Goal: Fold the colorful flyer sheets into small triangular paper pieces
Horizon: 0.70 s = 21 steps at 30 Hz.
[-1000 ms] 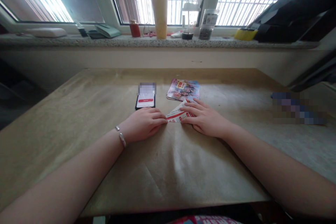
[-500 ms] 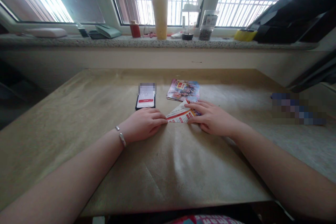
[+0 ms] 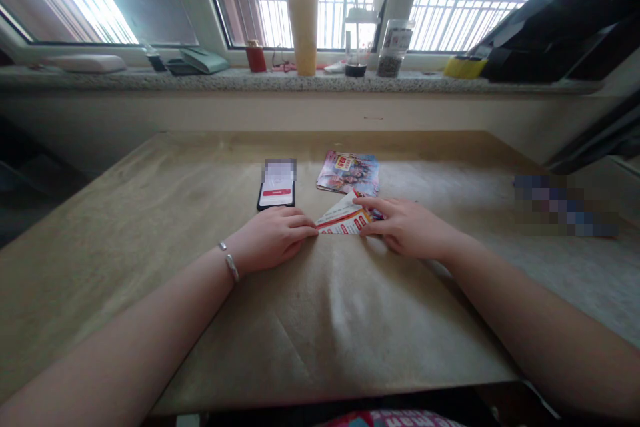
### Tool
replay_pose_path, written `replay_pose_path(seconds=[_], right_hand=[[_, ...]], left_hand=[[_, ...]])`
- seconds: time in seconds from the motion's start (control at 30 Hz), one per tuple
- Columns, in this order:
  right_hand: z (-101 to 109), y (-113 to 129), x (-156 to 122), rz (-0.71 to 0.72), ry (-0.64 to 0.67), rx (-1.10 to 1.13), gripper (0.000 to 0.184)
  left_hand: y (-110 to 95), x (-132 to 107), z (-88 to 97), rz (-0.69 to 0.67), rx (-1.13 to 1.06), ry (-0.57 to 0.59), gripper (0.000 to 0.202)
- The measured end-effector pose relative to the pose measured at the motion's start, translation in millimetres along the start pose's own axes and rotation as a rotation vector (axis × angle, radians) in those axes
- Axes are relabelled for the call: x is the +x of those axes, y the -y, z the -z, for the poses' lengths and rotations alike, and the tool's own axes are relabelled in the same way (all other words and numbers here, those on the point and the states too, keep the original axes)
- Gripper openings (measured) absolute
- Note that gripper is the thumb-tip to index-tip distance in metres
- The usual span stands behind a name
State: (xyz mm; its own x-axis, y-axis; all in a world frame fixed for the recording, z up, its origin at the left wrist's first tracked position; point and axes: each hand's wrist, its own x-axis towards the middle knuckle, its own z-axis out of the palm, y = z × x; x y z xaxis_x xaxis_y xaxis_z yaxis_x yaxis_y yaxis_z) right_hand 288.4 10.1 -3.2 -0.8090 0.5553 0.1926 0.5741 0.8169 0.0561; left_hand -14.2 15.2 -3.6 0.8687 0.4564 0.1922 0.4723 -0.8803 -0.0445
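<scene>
A folded printed paper (image 3: pixel 344 219), white with red marks, lies on the brown paper-covered table (image 3: pixel 150 213) between my hands. My left hand (image 3: pixel 270 237), with a silver bracelet on the wrist, rests knuckles up with its fingertips pressed on the paper's left corner. My right hand (image 3: pixel 407 227) lies over the paper's right side, fingers together and pressing it down. A black phone (image 3: pixel 277 192) with a lit screen sits just beyond my left hand. A colourful leaflet (image 3: pixel 349 172) lies beyond the folded paper.
A stone windowsill (image 3: pixel 300 81) runs along the back with a tall yellow drink cup (image 3: pixel 301 19), a red can (image 3: pixel 256 57), a jar (image 3: pixel 391 47), a yellow object (image 3: pixel 463 67) and a black device (image 3: pixel 555 33). A blurred item (image 3: pixel 563 205) lies at the table's right.
My right hand has slid a little to the right along the folded paper, uncovering more of it. My left hand has stayed in place.
</scene>
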Motion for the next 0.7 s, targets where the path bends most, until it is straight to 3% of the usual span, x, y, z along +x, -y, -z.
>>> replay_pose_path(seconds=[0.23, 0.7], right_hand=[[1.4, -4.4, -6.9, -0.054, 0.028, 0.156, 0.043], [7.5, -3.1, -7.6, -0.056, 0.068, 0.138, 0.043]], left_hand=[[0.0, 0.6, -0.2, 0.01, -0.032, 0.0, 0.032], [3.2, -3.1, 6.1, 0.054, -0.033, 0.051, 0.035]])
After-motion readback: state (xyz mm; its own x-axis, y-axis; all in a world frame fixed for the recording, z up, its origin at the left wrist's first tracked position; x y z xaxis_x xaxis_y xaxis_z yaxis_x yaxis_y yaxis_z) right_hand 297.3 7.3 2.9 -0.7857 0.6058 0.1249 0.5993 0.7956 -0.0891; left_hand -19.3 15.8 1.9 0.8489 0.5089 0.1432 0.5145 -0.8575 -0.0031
